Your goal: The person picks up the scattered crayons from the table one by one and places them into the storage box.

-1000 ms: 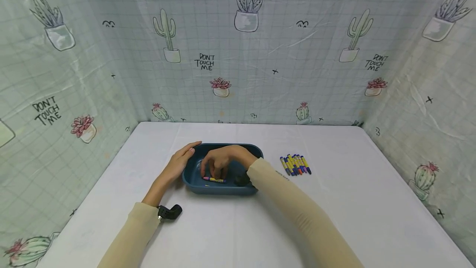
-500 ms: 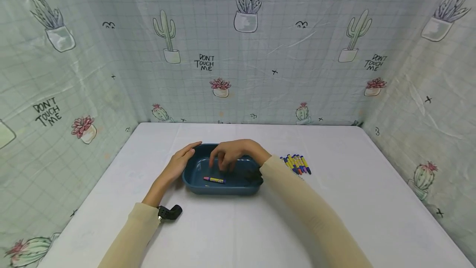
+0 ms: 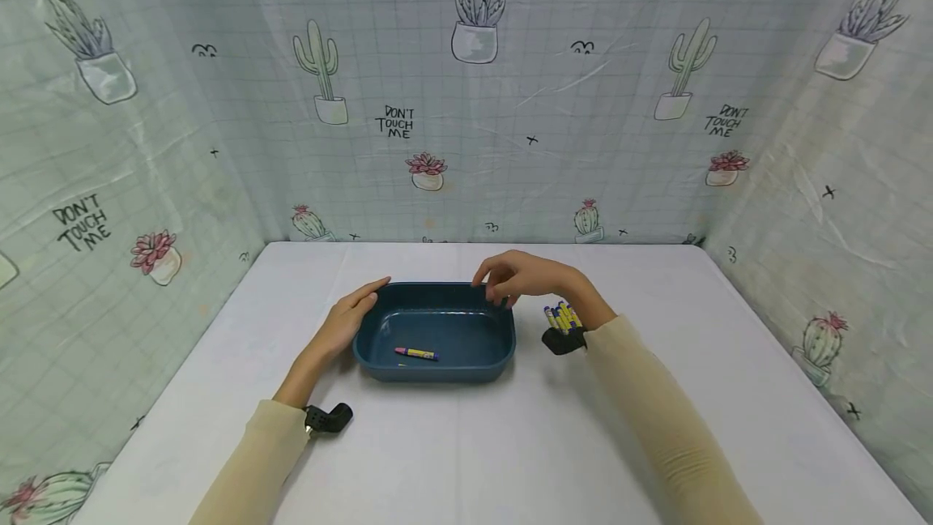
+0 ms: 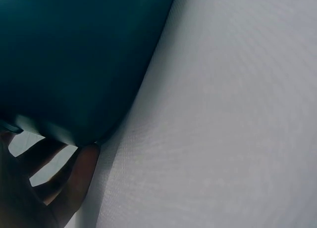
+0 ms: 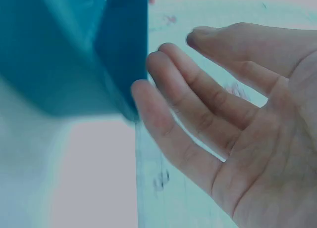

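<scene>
A dark blue rectangular tray (image 3: pixel 434 373) stands on the white table, and one crayon (image 3: pixel 417 353) with a yellow wrapper and pink tip lies inside it. My left hand (image 3: pixel 342 326) rests against the tray's left end, its fingers extended along the outside. In the left wrist view the fingertips meet the tray's outer wall. At the back right corner hovers my right hand (image 3: pixel 521 274), fingers loosely bent around nothing. The right wrist view shows its bare palm and parted fingers beside the tray wall. Several yellow and blue crayons (image 3: pixel 561 317) lie right of the tray, partly hidden by the right wrist camera.
Under everything spreads a white tabletop (image 3: pixel 437 460). A patterned sheet (image 3: pixel 466 104) with cactus drawings hangs behind the table and along both sides. Black cameras (image 3: pixel 328 418) are strapped to the wrists. Beside the crayon, a yellow sliver shows at the tray's front wall.
My right hand has lifted off the crayon in the tray and moved right and back to the far right corner. The crayon stays behind. My left hand keeps its place.
</scene>
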Motion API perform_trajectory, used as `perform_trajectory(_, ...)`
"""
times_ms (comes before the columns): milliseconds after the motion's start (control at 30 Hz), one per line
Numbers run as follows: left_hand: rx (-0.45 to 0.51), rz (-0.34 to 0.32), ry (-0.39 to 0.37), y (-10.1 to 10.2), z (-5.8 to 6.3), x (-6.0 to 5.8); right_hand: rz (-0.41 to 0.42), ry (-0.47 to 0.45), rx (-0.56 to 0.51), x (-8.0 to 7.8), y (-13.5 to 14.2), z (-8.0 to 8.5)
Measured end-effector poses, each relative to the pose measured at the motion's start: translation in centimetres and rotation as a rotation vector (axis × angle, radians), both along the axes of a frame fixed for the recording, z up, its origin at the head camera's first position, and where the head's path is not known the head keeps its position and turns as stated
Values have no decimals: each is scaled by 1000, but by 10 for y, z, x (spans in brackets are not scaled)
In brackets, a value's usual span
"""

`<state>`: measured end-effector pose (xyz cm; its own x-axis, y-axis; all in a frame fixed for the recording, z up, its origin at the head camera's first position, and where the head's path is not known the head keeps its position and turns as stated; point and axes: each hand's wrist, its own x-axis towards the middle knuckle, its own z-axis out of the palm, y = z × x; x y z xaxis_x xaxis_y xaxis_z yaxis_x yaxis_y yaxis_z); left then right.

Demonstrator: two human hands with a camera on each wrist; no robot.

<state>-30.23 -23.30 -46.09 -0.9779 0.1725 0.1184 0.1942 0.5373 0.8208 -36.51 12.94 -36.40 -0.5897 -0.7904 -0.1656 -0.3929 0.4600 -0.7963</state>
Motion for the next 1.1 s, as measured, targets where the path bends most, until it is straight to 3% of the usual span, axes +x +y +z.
perform_trajectory(267, -14, -4, 13, -3, 0, 1, -203, 31, -93, 7, 62, -12)
perform_trajectory(533, -5, -23, 15, -2, -2, -1, -351, 49, -66, 13, 110, -30)
perform_trajectory(800, 0, -25, 14, -3, -1, -2, -485, 28, -18, 18, 132, -46)
perform_trajectory(1100, -3, -28, 8, -3, -2, -3, -534, -1, 26, 21, 147, -54)
